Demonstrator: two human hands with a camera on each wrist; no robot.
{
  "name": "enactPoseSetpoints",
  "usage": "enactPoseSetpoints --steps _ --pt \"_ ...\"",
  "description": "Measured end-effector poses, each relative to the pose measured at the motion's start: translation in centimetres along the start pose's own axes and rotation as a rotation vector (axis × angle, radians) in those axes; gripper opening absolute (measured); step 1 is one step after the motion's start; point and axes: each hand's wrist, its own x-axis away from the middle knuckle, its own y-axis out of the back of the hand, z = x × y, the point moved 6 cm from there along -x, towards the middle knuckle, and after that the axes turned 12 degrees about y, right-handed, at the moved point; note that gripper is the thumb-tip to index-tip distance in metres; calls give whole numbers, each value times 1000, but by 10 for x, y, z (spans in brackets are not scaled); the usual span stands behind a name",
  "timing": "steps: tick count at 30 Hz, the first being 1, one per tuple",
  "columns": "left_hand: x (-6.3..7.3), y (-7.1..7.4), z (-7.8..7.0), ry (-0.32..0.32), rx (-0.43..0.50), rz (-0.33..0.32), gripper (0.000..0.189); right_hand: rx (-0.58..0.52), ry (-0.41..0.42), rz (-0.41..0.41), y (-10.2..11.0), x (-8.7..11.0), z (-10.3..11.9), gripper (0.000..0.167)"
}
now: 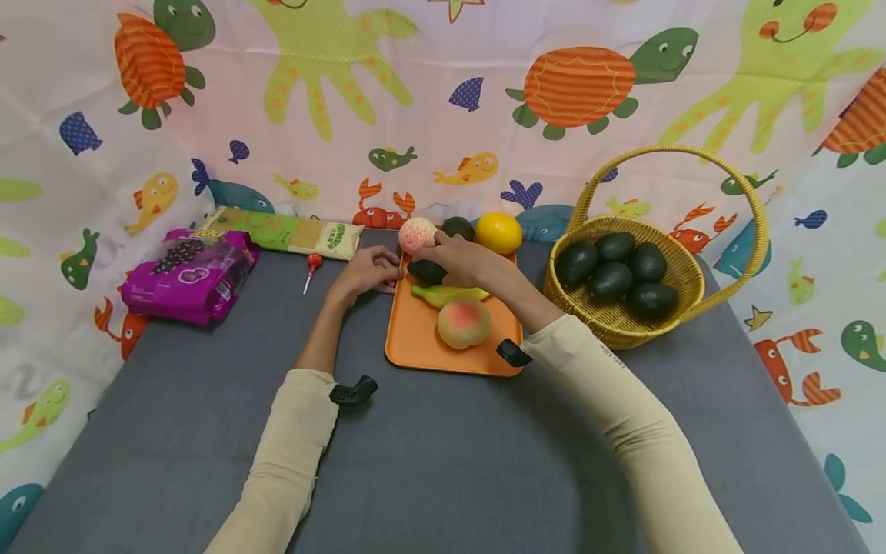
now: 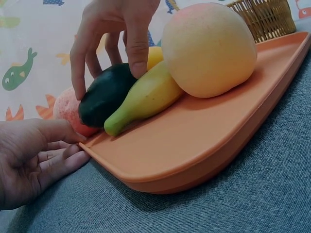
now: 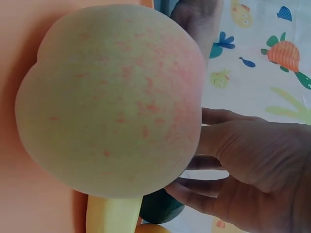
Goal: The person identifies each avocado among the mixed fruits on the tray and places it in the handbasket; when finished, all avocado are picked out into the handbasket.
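Note:
An orange tray [image 1: 415, 346] holds a peach [image 1: 464, 323], a banana [image 1: 443, 295], a pinkish round fruit [image 1: 418, 235], a yellow fruit [image 1: 498, 233] and two dark green avocados. My right hand [image 1: 464, 260] reaches over the tray and grips the nearer avocado [image 2: 108, 92], fingers on one side and thumb on the other. That avocado lies beside the banana; the other avocado [image 1: 458, 227] sits at the back edge. At the tray's left side my left hand [image 1: 370, 271] pinches the rim, thumb on top. In the right wrist view the peach hides much of the right hand's grip.
A yellow wicker basket [image 1: 692, 269] with several avocados stands right of the tray. To the left lie a purple bag [image 1: 187, 277], a green and tan packet [image 1: 284, 231] and a red lollipop [image 1: 314, 262]. A printed curtain hangs behind the grey table [image 1: 443, 462].

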Motion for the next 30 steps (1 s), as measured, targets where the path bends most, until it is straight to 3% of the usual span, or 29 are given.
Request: enactPoseSetpoints --steps 9,19,30 --pt "1 -3 -1 -4 -6 7 34 50 15 -63 -1 4 -1 64" --pt "4 -1 -5 -14 3 5 34 119 -26 -121 2 18 -2 62" --pt "1 0 -3 -8 -6 5 36 -13 -18 -291 28 56 -6 64"
